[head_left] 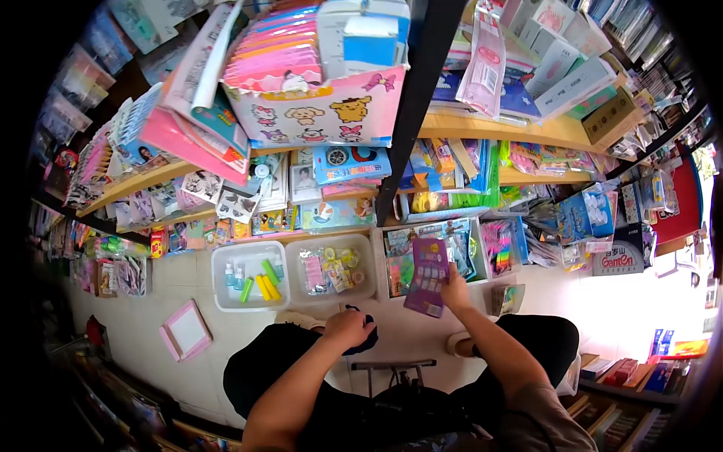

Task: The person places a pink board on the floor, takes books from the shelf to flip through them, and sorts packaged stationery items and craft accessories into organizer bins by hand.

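Observation:
My right hand (454,290) grips the right edge of a purple card pack (427,276), tilted above a white bin (382,280) filled with colourful packets. Near my knee, my left hand (348,330) is closed around a dark object (364,343), mostly hidden beneath the fingers. Just beyond the left hand is a translucent bin (299,300) with small bagged items. Left of that stands another white bin (224,302) holding small blue bottles and green and yellow tubes.
Shelves (512,120) packed with stationery and boxes run across the front, with a dark upright post (410,98) between them. A pink-framed tray (185,330) lies on the floor at left. A small stool (392,365) is between my legs.

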`<state>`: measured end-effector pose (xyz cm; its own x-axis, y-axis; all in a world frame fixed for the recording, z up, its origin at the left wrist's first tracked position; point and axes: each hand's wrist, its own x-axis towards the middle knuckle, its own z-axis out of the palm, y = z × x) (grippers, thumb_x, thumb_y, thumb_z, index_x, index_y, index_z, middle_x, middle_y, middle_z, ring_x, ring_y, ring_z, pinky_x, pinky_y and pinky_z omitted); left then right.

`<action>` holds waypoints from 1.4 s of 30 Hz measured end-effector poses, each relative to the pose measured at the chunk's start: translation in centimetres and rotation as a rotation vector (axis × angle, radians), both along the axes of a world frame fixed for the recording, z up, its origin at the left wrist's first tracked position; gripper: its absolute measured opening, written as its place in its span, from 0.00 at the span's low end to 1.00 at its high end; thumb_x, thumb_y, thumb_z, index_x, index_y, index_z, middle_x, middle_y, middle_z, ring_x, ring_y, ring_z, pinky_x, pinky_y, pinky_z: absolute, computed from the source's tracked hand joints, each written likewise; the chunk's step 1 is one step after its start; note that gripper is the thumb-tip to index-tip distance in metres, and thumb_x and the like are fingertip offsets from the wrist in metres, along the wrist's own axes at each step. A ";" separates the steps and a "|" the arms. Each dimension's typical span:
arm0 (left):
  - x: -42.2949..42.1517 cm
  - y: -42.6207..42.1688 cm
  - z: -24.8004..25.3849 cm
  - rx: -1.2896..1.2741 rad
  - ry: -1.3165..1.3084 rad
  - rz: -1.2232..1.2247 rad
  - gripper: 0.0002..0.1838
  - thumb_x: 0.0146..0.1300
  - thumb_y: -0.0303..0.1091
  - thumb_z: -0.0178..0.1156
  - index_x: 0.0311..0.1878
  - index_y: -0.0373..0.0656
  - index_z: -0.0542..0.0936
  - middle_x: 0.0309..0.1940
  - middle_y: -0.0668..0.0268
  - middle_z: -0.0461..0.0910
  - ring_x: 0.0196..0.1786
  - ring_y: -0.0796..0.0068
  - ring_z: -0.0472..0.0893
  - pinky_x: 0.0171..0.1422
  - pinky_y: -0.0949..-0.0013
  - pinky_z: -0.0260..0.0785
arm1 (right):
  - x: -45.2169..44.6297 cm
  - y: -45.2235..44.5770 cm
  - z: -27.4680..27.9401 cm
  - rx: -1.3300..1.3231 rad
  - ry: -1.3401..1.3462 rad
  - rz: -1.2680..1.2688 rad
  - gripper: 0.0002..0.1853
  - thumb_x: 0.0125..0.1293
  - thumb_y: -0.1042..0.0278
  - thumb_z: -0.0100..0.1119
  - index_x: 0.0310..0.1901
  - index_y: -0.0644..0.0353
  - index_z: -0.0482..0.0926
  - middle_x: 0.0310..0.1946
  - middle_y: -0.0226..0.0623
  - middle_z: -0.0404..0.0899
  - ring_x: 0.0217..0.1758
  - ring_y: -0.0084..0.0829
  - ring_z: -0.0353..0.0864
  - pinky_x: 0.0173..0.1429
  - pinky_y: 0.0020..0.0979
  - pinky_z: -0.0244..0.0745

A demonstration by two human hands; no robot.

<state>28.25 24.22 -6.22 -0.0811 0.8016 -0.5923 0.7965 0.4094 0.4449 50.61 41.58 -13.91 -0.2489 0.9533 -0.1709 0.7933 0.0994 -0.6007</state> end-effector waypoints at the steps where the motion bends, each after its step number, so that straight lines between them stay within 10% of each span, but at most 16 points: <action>1: 0.0 0.1 0.3 -0.023 -0.008 -0.004 0.19 0.55 0.51 0.54 0.30 0.43 0.81 0.33 0.58 0.79 0.38 0.56 0.78 0.40 0.56 0.71 | 0.4 0.1 3.1 -0.017 -0.036 0.093 0.18 0.50 0.75 0.52 0.46 0.59 0.69 0.32 0.56 0.76 0.36 0.56 0.75 0.41 0.49 0.68; 9: 0.5 -1.0 -0.4 0.137 0.033 -0.027 0.21 0.55 0.54 0.52 0.29 0.44 0.81 0.32 0.57 0.79 0.35 0.57 0.78 0.39 0.58 0.71 | -3.8 0.0 24.3 -0.036 0.189 0.536 0.17 0.53 0.78 0.46 0.47 0.62 0.71 0.33 0.53 0.76 0.38 0.46 0.77 0.44 0.38 0.70; 12: 0.4 -1.1 0.1 0.154 0.011 -0.030 0.21 0.55 0.54 0.52 0.29 0.44 0.81 0.33 0.57 0.79 0.36 0.57 0.78 0.40 0.57 0.71 | -8.3 -1.4 32.5 -0.193 0.369 0.566 0.19 0.52 0.82 0.46 0.48 0.63 0.72 0.32 0.30 0.74 0.36 0.17 0.72 0.40 0.20 0.67; 19: -0.1 -1.8 1.6 0.168 0.003 -0.098 0.23 0.56 0.52 0.52 0.36 0.38 0.80 0.36 0.56 0.80 0.41 0.56 0.79 0.44 0.57 0.71 | -19.5 -3.8 41.6 0.215 0.148 0.709 0.16 0.50 0.76 0.48 0.43 0.68 0.73 0.33 0.43 0.76 0.37 0.30 0.75 0.44 0.29 0.68; 20: -0.2 -1.8 2.1 0.177 0.008 -0.096 0.23 0.56 0.51 0.52 0.36 0.38 0.80 0.36 0.56 0.80 0.41 0.56 0.79 0.43 0.57 0.71 | -20.9 -4.0 42.4 0.199 0.179 0.687 0.14 0.51 0.74 0.45 0.38 0.71 0.74 0.33 0.57 0.76 0.39 0.50 0.76 0.46 0.40 0.69; 33: -0.5 -2.3 3.9 0.294 -0.019 -0.032 0.21 0.56 0.51 0.52 0.38 0.43 0.79 0.36 0.59 0.80 0.40 0.56 0.79 0.39 0.53 0.70 | -31.3 -3.8 50.2 0.353 0.067 0.507 0.16 0.52 0.71 0.44 0.36 0.77 0.75 0.32 0.60 0.77 0.34 0.49 0.79 0.35 0.41 0.71; 42: -0.4 -2.9 4.0 0.425 -0.045 -0.016 0.20 0.56 0.51 0.51 0.31 0.42 0.81 0.31 0.57 0.80 0.37 0.56 0.79 0.39 0.55 0.70 | -37.2 -3.0 49.6 0.809 -0.060 0.572 0.12 0.49 0.71 0.50 0.31 0.71 0.78 0.34 0.59 0.77 0.40 0.51 0.78 0.46 0.40 0.73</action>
